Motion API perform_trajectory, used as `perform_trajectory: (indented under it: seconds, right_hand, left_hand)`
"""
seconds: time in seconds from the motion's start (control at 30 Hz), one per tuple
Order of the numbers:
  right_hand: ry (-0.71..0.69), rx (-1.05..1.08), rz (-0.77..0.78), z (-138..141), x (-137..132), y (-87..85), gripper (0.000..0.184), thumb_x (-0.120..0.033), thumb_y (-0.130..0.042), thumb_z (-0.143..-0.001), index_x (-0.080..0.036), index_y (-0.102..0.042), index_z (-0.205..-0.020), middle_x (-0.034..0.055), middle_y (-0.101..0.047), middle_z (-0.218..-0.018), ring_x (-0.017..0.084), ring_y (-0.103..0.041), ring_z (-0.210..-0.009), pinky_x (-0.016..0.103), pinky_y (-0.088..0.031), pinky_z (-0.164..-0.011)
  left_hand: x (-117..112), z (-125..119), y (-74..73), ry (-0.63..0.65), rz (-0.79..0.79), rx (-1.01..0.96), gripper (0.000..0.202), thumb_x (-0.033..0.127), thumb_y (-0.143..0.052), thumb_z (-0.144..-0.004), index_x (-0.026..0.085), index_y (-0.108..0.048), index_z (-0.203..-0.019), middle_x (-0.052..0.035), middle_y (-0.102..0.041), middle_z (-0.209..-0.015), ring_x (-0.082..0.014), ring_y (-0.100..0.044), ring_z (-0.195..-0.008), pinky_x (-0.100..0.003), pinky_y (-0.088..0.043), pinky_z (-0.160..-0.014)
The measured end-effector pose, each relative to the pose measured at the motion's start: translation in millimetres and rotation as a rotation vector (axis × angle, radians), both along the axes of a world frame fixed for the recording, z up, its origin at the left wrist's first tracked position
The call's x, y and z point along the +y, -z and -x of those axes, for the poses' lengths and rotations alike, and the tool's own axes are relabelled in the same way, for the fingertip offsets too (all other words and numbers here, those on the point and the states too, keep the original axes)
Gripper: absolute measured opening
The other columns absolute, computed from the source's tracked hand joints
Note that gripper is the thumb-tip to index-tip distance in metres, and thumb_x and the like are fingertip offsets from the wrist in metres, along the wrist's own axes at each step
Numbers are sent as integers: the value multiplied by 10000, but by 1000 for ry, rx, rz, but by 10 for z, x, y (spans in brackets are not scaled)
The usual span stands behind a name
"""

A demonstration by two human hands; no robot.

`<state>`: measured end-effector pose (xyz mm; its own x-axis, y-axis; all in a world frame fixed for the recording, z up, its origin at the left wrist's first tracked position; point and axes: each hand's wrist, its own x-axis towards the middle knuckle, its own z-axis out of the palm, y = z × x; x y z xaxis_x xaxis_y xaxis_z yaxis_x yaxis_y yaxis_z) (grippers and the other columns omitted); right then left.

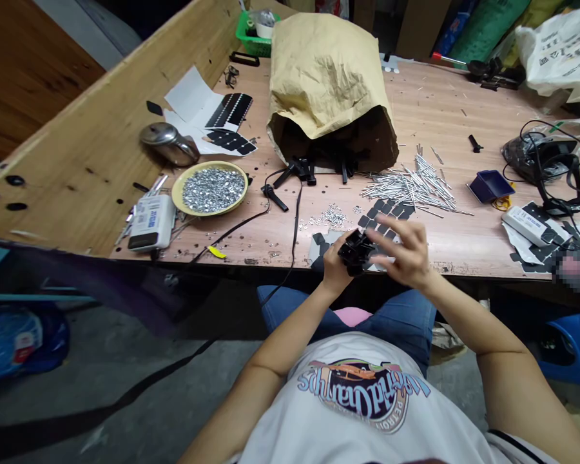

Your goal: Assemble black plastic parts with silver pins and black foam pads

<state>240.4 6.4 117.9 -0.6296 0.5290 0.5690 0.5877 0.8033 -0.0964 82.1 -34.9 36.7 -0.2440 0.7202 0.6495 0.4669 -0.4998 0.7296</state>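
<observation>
Blk plastic part (356,251): glossy, dark all over, chunky, w/ a few pale glints along its edges & what looks like several small sections bunched tog.; blur & dark color hide the finer shape, so can't say if it's one pc or several. It's just below ctr of frame, up over the near edge of the workbench (464,248), btwn the two hands. L hand (337,265) has it gripped, fingers curled round its left/lower side. R hand (410,254) is just right of it, fingers spread wide, tips pointing left at the part; contact w/ it unclear from this angle.

Around: small washers (334,216) just above the L hand; blk pads (385,214) above the R hand; loose metal rods (410,185) right of ctr, higher up. Paper bag (325,71) top ctr, its open mouth facing the hands, more blk parts (299,169) at it. Yellow bowl (176,194) of metal bits (215,188) left of ctr.
</observation>
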Motion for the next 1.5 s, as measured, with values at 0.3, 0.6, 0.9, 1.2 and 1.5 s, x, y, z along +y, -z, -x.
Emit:
perform_trajectory:
  seconds: [0.3, 0.6, 0.9, 1.2, 1.5]
  right_hand:
    - [1002, -115, 592, -375, 1579, 245, 340, -109, -393, -855, 7, -610, -1090, 270, -591, -1128, 324, -521, -1091, 421, -396, -892]
    - [1061, -200, 571, -267, 1658, 227, 353, -161, -408, -862, -38, -581, -1145, 226, -583, -1176, 297, -545, -1074, 373, -438, -844]
    - [773, -737, 499, -268, 1393, 238, 305, -92, -536, -783, -88, -640, -1069, 202, -594, -1113, 285, -546, -1046, 335, -459, -799]
    - [1007, -441, 585, -676, 1239, 362, 319, -187, -439, -845, -49, -576, -1097, 216, -600, -1113, 284, -570, -1017, 345, -435, -817]
    - [960, -293, 675, -405, 1475, 387, 400, -52, -482, -791, -49, -491, -1191, 198, -622, -1113, 278, -572, -1031, 344, -433, -839]
  left_hand:
    - [22, -60, -121, -54, 255, -284, 182, 302, -693, -687, 167, -593, -756, -43, -697, -676, -202, -681, -639, -314, -539, -624]
    - [18, -17, -171, -59, 383, -328, 191, 328, -706, -647, 166, -623, -705, -43, -704, -655, -207, -687, -647, -300, -539, -625]
    - [17, -10, -204, -56, 351, -331, 191, 313, -710, -638, 172, -621, -731, -41, -707, -673, -206, -689, -657, -301, -541, -637]
    - [29, 27, -197, -92, 356, -365, 207, 318, -721, -638, 163, -601, -706, -34, -691, -645, -193, -682, -639, -300, -539, -643]
    - [13, -58, -182, -21, 345, -309, 241, 343, -722, -648, 166, -612, -769, -37, -701, -678, -197, -687, -665, -309, -542, -660]
